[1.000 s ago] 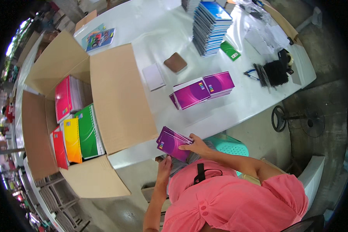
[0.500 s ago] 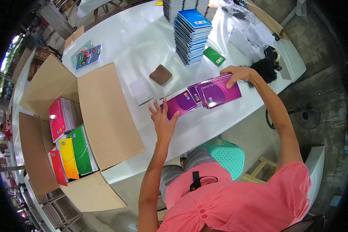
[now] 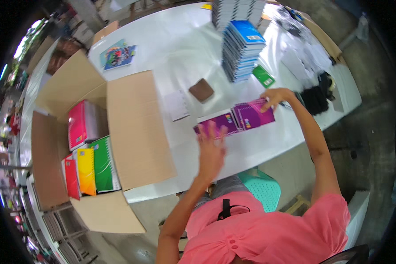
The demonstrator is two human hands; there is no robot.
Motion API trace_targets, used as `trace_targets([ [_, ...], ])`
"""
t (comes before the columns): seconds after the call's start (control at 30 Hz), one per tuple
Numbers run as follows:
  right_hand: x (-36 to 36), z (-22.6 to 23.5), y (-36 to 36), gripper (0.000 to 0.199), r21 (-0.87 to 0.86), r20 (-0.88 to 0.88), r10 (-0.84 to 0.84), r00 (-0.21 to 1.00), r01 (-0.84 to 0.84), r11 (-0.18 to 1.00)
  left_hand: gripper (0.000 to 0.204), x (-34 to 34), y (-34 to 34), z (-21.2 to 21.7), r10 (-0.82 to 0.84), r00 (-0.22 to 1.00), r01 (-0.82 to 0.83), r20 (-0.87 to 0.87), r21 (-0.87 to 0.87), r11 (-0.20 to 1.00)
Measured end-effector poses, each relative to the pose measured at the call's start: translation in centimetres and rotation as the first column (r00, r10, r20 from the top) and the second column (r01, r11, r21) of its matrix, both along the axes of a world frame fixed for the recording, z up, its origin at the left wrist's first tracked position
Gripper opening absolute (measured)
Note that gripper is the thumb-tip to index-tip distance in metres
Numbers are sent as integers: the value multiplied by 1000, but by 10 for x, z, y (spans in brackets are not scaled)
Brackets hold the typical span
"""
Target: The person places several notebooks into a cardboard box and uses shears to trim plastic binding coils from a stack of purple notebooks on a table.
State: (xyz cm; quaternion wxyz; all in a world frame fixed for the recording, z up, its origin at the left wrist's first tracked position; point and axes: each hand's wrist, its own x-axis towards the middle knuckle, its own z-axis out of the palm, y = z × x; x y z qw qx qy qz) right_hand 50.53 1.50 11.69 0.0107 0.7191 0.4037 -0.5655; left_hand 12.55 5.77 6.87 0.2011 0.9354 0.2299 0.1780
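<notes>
Purple spiral notebooks (image 3: 257, 115) lie overlapping in a slanted row near the front edge of the white table. My right hand (image 3: 277, 97) grips the far right end of the row, thumb on top of the covers and fingers over the back edge. Over the left purple notebook (image 3: 222, 122) is my left hand (image 3: 212, 152), its fingers spread apart and blurred by motion; whether they touch the cover I cannot tell. A small white spiral pad (image 3: 176, 105) and a brown square piece (image 3: 201, 90) lie beyond the left hand.
At left, an open cardboard box (image 3: 141, 132) holds red, pink, yellow and green notebooks (image 3: 103, 165). A tall stack of blue notebooks (image 3: 242, 53) stands at the back, beside a green booklet (image 3: 263, 76). Clear plastic wrap (image 3: 308, 55) and a black brush-like item (image 3: 314, 100) are at right.
The view has swung, shifting the table's contents rightward in the picture. My left hand has moved from the row's left end to over the left notebook. The purple notebooks on the right look more gathered.
</notes>
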Motion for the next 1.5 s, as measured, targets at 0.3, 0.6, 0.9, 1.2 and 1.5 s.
trace_targets([
  [0.3, -9, 20, -12, 94, 415, 578, -39, 815, -253, 874, 70, -151, -36, 145, -426, 834, 548, 350, -620, 562],
  [0.6, -246, 216, 121, 35, 896, 249, -28, 968, -220, 386, 82, -339, 44, 199, 534, 551, -405, 641, -354, 843],
  [0.9, -431, 149, 345, 32, 463, 379, 469, 798, -602, 650, 94, -436, 159, 166, 784, 247, -671, 569, -483, 562],
  [1.2, -445, 75, 379, 34, -137, 469, 596, 652, -613, 778, 104, -444, 178, 123, 844, 480, -302, 241, -858, 416],
  [1.5, -444, 114, 334, 36, -95, 492, 506, 709, -534, 840, 83, -438, 197, 152, 665, 663, -207, 343, -770, 604],
])
